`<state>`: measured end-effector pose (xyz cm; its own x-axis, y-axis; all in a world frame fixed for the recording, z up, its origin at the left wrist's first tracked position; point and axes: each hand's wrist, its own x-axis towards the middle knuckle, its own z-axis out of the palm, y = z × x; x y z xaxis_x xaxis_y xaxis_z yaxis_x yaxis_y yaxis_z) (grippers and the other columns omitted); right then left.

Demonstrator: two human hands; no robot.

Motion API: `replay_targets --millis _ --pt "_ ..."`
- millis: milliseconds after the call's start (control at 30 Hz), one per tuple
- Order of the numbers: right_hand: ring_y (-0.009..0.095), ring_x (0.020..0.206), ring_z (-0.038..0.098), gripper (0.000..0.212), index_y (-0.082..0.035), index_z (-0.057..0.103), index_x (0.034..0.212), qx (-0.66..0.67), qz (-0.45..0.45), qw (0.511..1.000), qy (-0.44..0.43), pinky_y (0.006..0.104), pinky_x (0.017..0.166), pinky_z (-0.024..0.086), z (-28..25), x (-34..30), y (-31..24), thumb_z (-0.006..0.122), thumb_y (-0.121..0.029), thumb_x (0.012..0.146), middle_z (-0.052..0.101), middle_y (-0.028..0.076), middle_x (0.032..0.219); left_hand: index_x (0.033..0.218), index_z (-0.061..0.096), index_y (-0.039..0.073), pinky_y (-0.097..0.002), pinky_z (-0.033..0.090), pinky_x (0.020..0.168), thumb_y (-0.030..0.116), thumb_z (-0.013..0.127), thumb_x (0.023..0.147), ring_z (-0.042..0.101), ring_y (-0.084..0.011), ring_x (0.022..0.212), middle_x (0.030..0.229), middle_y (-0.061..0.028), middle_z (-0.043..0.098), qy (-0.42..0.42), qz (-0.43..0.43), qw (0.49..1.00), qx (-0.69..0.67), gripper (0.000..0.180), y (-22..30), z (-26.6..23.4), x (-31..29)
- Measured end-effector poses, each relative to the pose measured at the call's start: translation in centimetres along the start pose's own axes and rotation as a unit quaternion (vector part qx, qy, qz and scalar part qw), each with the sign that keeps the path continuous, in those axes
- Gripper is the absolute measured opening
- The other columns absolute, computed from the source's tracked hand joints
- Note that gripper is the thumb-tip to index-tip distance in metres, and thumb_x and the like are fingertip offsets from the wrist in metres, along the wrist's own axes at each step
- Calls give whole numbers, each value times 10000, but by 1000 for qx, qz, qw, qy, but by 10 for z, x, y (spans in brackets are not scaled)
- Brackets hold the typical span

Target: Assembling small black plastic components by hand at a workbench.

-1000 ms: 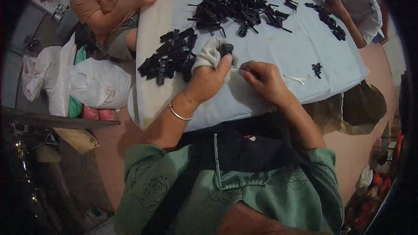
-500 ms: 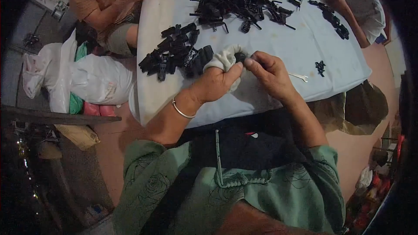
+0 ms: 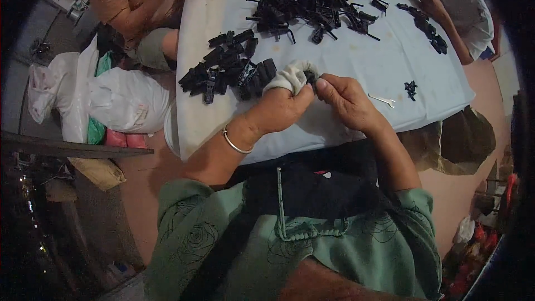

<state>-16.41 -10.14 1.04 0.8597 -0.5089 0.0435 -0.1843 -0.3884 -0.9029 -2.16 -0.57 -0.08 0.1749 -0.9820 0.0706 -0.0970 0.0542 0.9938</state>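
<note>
Above the near part of the table, my left hand (image 3: 283, 110) is closed around a bunched whitish cloth (image 3: 288, 78) and a small black part (image 3: 310, 76). The cloth covers most of its fingers. From the other side, my right hand (image 3: 350, 102) is closed, thumb and forefinger pinching at the black part's edge; its exact shape is hidden. Just left of the cloth lies a heap of black plastic-looking parts (image 3: 223, 64). Right of my right hand rest a small open-end wrench (image 3: 383, 101) and a little cluster of small black pieces (image 3: 411, 90).
A large pile of black parts with thin rods (image 3: 317, 3) covers the table's far middle. More black parts line up at the right (image 3: 428, 30). One person (image 3: 131, 5) sits far left, another (image 3: 462, 14) far right. White plastic bags (image 3: 131, 100) stand left of the white-covered table (image 3: 200, 125).
Both hands stay together around the cloth and black part. My right hand has shifted slightly and turned, and more of the wrench shows beside it. The view has moved a little.
</note>
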Motion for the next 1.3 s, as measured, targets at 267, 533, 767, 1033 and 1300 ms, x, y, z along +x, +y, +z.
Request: replay_targets --millis 267,533,767,1033,1300 --pt "82 597 346 337 9 472 724 -39 2 999 -12 267 537 354 12 4 0 430 -268 912 399 25 585 1092 423 -7 -290 420 634 54 460 812 485 -154 719 820 -79 502 51 193 951 235 289 -9 -1 -2" --pt "114 592 431 291 -9 535 787 205 -69 976 -17 290 583 404 34 25 11 447 -264 897 519 89 636 951 494 -31 -333 423 674 50 482 786 521 -291 749 807 -180 521 104 199 929 294 184 -8 -12 -3" --pt "126 633 453 299 -8 541 952 -36 -20 998 -45 260 615 400 22 21 3 495 -294 877 513 45 693 945 543 30 -387 432 688 113 495 767 538 -332 777 850 -179 565 110 130 850 499 201 36 -80 4" --pt "326 890 576 837 -8 354 1223 -366 -55 929 30 378 743 468 65 55 -19 709 -453 609 565 203 989 1084 554 111 -368 422 783 363 525 781 549 -324 882 972 -177 585 10 51 840 539 396 -6 -134 49" --pt "321 872 580 859 36 330 1221 -421 3 907 -24 378 739 469 106 84 -43 652 -508 638 561 210 989 1077 556 98 -366 411 809 396 516 762 550 -309 905 979 -175 583 -14 -43 855 517 436 -13 -154 37"
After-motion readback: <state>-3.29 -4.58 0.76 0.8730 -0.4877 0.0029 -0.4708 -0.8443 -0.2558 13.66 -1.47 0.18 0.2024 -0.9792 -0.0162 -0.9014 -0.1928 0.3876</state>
